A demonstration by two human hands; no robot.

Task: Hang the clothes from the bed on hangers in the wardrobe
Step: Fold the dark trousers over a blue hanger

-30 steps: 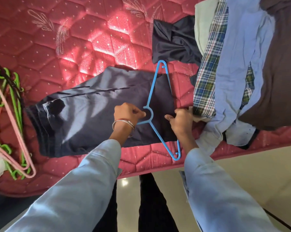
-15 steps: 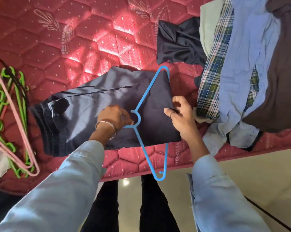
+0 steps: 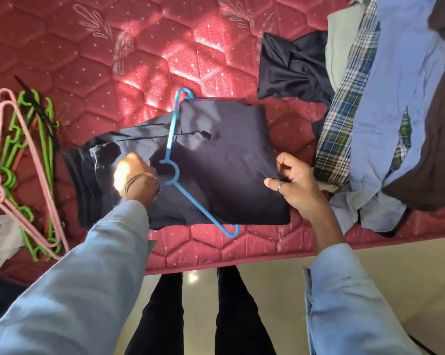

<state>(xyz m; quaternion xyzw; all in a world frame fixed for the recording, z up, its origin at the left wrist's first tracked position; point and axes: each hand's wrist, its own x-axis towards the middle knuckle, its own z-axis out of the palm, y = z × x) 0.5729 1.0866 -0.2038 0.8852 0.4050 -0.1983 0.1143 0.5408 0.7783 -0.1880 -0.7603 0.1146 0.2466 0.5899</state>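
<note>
The dark navy garment (image 3: pixel 224 160) lay folded on the red bed (image 3: pixel 144 60) near its front edge, threaded through a blue hanger (image 3: pixel 176 172). The right hand (image 3: pixel 297 184) pinched the fold's right edge, so the cloth stretched away leftward from that grip. The left hand (image 3: pixel 133 174) rested on the garment's left part, just beside the hanger's hook; whether it clenched anything I couldn't tell. The garment's long axis ran left to right; the hanger crossed it, far to near.
</note>
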